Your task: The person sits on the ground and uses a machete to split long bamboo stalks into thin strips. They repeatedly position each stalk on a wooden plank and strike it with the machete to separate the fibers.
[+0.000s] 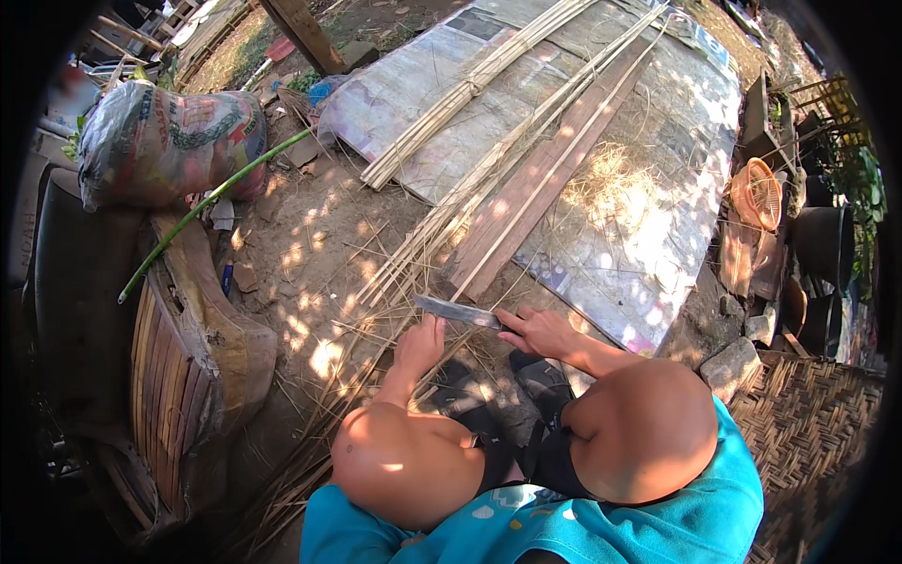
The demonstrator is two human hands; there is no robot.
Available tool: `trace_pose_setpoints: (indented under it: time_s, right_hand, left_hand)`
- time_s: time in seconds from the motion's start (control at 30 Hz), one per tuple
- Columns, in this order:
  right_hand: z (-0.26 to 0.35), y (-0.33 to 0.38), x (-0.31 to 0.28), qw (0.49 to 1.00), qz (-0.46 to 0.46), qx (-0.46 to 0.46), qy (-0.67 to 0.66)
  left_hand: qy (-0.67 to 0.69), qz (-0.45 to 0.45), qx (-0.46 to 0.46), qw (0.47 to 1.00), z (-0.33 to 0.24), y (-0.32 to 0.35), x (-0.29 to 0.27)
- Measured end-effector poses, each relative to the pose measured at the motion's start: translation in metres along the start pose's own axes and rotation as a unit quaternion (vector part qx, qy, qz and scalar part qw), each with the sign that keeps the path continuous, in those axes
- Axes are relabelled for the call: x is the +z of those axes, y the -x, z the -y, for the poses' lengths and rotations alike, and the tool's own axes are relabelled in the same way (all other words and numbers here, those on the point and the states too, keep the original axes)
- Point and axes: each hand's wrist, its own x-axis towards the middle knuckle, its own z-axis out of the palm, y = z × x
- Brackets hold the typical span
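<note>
My right hand (542, 333) is wrapped around the handle of a knife, whose broad grey blade (458, 311) points left across the near end of a wooden plank (554, 174). A thin pale bamboo strip (550, 183) runs lengthwise over the plank and passes down to the blade. Just under the blade's tip, my left hand (420, 346) is closed, its fingers pinched on the near part of that strip. More loose strips (470, 226) lie along the plank's left side. My fingers partly hide the near end of the held strip.
A tied bundle of strips (474, 91) rests on a printed sheet (658, 235). Fine shavings (611, 188) lie there too. At left are a stuffed sack (174, 141), a green stalk (211, 199) and a wooden block (240, 348). An orange basket (757, 195) and woven mat (808, 414) are right.
</note>
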Motion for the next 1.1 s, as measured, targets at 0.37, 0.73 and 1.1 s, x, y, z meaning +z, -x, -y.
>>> trace_pose_setpoints:
  time_s: [0.37,0.73,1.1]
  right_hand:
    - [0.015,0.030,0.001,0.998,0.041,0.031,-0.020]
    - [0.048,0.047,0.014,0.993,0.100,0.051,-0.040]
    - [-0.081,-0.009,-0.039,0.985,-0.078,0.154,0.033]
  left_hand:
    - [0.247,0.112,-0.038,0.962,0.051,-0.015,0.014]
    - [0.109,-0.059,-0.018,0.992,0.035,0.013,0.033]
    - [0.138,0.102,-0.054,0.984,0.097,0.088,0.004]
